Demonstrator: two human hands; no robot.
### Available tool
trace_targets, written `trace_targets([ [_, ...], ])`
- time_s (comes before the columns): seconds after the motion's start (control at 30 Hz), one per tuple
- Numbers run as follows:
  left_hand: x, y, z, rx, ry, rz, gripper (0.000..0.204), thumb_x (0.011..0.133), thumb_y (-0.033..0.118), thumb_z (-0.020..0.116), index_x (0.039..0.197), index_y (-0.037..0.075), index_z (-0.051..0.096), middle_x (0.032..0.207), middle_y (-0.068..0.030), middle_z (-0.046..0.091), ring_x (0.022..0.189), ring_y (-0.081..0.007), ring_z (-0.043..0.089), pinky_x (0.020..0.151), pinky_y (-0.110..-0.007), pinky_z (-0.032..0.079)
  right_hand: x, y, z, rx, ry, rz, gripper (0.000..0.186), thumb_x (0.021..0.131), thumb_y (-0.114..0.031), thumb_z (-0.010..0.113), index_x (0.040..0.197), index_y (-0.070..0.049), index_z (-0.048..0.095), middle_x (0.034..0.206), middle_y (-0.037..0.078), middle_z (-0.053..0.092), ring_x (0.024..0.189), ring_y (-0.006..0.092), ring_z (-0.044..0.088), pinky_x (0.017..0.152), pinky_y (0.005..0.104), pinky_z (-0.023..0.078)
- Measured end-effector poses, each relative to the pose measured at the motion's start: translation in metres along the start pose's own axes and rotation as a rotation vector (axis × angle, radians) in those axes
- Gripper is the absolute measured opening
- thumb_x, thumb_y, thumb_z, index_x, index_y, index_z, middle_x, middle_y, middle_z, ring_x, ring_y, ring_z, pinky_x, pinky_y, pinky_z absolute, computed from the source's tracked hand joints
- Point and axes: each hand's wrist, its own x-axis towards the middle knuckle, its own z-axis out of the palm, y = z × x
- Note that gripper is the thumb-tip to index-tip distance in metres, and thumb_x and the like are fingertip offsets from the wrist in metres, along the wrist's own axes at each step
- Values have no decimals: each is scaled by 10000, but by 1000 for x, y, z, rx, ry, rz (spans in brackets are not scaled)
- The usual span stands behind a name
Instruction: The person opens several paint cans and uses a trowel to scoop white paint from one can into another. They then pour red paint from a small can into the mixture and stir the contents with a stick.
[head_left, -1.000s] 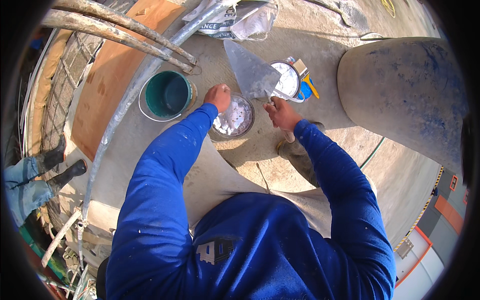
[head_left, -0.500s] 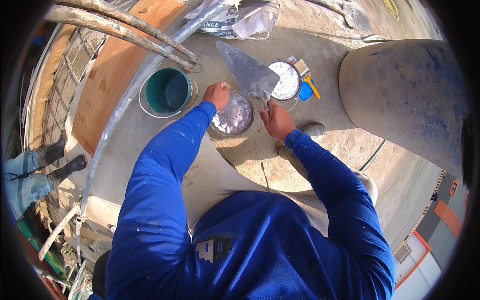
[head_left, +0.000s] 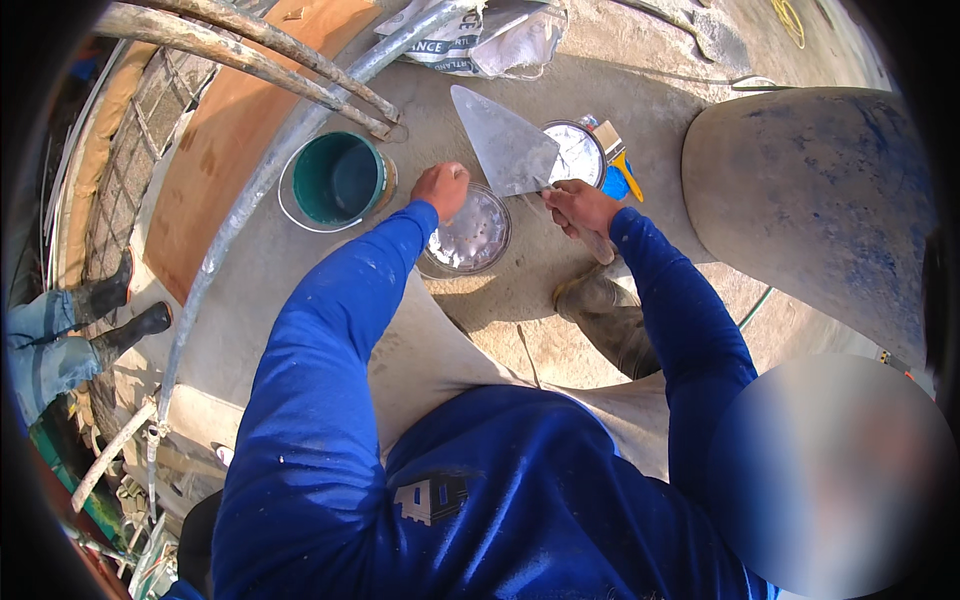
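Note:
My right hand (head_left: 584, 208) grips the handle of a pointed mason's trowel (head_left: 505, 145). Its grey blade points away and to the left, overlapping a can of white material (head_left: 578, 158). The handle's end sticks out below my fingers. My left hand (head_left: 441, 191) is closed at the far-left rim of a round, shallow-looking metal can or lid (head_left: 472, 235), its shiny top dotted with dark specks. Whatever its fingers pinch is hidden. Left of that hand stands a green bucket (head_left: 338, 180) with a wire handle. A paintbrush (head_left: 624, 165) with a yellow handle lies beside the white can.
Wooden poles (head_left: 250, 60) and a metal pipe (head_left: 240, 215) cross the left side. A large grey drum-like shape (head_left: 810, 200) fills the right. A sack (head_left: 490, 40) lies at the far edge. Another person's boots (head_left: 135, 335) show at left. A blurred patch covers the lower right.
My right hand has turned and shifted slightly right, bringing the trowel's handle into sight and tilting its blade, which looks brighter. My left hand stays nearly in place.

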Motion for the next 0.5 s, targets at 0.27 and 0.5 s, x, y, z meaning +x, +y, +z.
trace_targets([
  [0.27, -6, 28, 12, 102, -129, 72, 332, 966, 299, 562, 1115, 91, 774, 1084, -196, 766, 1034, -390, 728, 941, -451, 559, -49, 36, 42, -119, 271, -31, 425, 1083, -364, 592, 985, 49, 575, 758, 191, 657, 640, 298, 707, 607, 437, 543],
  [0.5, 4, 37, 29, 99, -181, 293, 290, 902, 301, 619, 1014, 82, 771, 1034, -252, 747, 1014, -456, 711, 904, -532, 563, -54, 64, 60, -310, 506, -156, 347, 1050, -261, 636, 967, 70, 568, 731, 302, 650, 644, 455, 698, 581, 542, 513],
])
